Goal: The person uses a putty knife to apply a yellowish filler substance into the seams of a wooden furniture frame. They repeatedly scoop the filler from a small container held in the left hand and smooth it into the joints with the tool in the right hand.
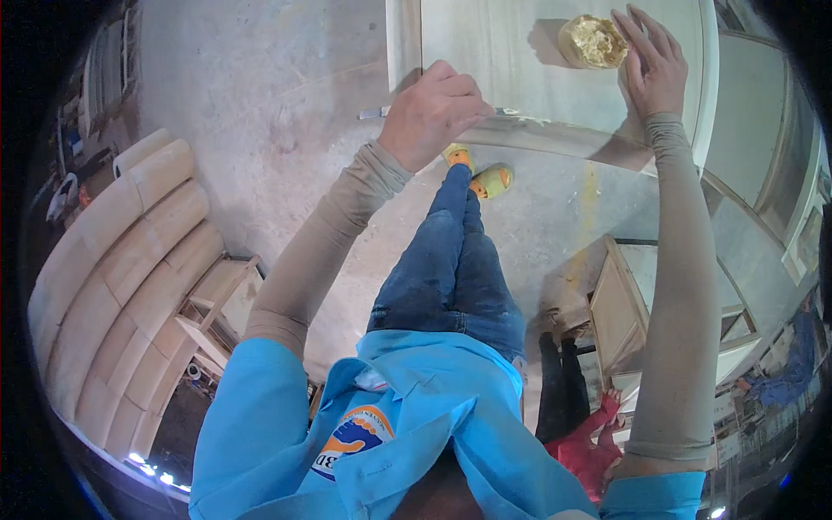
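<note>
My left hand (436, 113) is closed round a thin putty knife (374, 113). One end sticks out on the left, and its whitish-smeared tip lies on the right over the near edge of a pale wooden panel (485, 52). On the panel's far right stands a small round tub (574, 42), its mouth full of crumbly yellowish putty (598, 43). Beside the tub's right side, my right hand (656, 65) has its fingers stretched out; whether they touch the tub I cannot tell.
Curved wooden pieces (121, 251) are stacked at the left, near a small wooden frame (221, 299). Another wooden frame (620, 312) stands at lower right, close to a person in a red sleeve (589, 438). More pale panels (750, 113) lean at the right.
</note>
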Demonstrator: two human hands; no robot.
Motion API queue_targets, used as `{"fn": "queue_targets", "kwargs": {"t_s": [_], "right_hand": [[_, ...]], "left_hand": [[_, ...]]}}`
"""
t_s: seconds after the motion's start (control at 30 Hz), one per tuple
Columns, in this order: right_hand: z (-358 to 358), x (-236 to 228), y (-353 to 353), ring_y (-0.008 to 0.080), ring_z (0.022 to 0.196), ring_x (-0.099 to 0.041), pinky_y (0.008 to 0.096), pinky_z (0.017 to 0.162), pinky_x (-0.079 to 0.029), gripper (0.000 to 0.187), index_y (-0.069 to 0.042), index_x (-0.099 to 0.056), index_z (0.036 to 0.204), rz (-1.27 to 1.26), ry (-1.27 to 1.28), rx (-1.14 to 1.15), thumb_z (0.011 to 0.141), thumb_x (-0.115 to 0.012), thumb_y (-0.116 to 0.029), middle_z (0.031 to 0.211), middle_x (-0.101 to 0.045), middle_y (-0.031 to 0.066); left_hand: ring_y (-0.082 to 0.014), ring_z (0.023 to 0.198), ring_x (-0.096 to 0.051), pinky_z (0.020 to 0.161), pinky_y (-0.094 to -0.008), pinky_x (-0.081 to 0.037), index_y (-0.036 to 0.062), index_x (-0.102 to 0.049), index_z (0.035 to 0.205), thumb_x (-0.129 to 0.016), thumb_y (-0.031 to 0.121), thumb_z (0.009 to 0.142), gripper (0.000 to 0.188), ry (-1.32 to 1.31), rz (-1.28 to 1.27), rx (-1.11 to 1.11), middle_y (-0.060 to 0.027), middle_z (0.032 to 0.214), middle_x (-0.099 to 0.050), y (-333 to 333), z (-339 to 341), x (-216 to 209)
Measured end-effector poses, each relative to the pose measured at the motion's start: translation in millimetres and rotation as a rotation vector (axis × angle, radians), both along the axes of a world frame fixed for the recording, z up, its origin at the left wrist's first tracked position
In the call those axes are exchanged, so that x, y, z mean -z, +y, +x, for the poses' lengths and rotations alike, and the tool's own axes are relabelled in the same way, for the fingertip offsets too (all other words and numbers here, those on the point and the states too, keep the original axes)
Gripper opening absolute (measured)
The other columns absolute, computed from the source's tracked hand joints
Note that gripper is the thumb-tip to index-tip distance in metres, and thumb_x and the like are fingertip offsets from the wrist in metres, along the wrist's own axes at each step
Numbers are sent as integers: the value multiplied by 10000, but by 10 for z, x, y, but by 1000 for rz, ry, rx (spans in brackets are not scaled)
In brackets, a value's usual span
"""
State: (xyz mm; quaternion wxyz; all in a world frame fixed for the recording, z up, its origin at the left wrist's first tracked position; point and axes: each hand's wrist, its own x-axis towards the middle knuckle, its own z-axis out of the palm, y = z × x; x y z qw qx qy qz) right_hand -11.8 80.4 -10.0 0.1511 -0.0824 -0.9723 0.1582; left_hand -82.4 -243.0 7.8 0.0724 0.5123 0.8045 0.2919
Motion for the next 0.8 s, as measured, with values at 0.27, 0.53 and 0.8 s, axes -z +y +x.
{"fn": "queue_targets", "kwargs": {"t_s": [0.27,0.53,0.8], "right_hand": [[8,-12,-16,356,1286,-529,475,1112,-398,400,-124,-716,1233,-13,-6,7,865,-574,-61,1358,-621,120],[8,29,14,351,1276,-538,476,1104,-403,396,-130,-716,1232,-3,11,8,864,-585,-65,1355,-623,119],[10,59,11,346,1280,-534,472,1105,-397,393,-132,-713,1241,4,19,2,872,-592,-66,1360,-624,114]], "left_hand": [[-206,861,-592,734,-320,-537,141,-782,977,-768,102,726,254,72,60,35,27,928,-669,-6,38,59],[-154,890,-579,730,-275,-564,159,-739,914,-698,100,751,177,200,-43,133,48,888,-590,-2,20,30],[-212,876,-574,743,-328,-538,128,-754,946,-729,139,784,165,-31,-82,124,14,903,-627,18,-75,-51]]}}
